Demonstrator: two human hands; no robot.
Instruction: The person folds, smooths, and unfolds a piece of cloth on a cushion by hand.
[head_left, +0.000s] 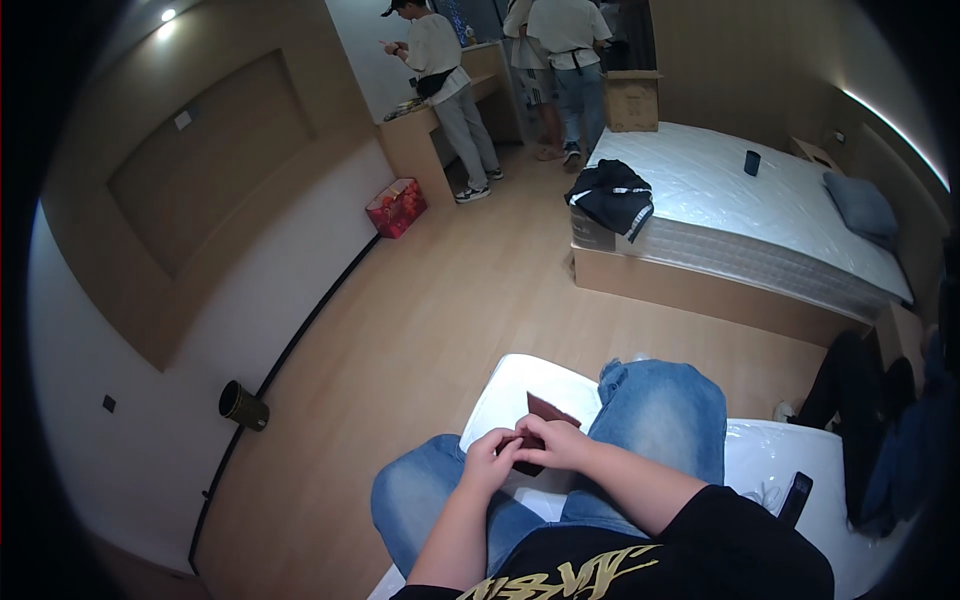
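Between my knees, both hands meet on a thin reddish-brown folded piece (552, 411), perhaps paper or leather. My left hand (489, 459) pinches its near left side with bent fingers. My right hand (559, 442) lies over its middle, fingertips close to those of the left. One pointed flap sticks up beyond the hands, and a darker corner shows below them; the fingers hide the rest. Underneath is the corner of a white mattress (504, 386), with my jeans-clad legs (664, 409) on either side.
A black handheld device (796, 499) and white cable (765, 495) lie at my right, near a seated person's dark-clothed leg (832, 382). Ahead stands a plastic-covered bed (697, 172) with a dark jacket (613, 196) and cardboard box (631, 103). A bin (244, 406) leans leftward; people stand behind.
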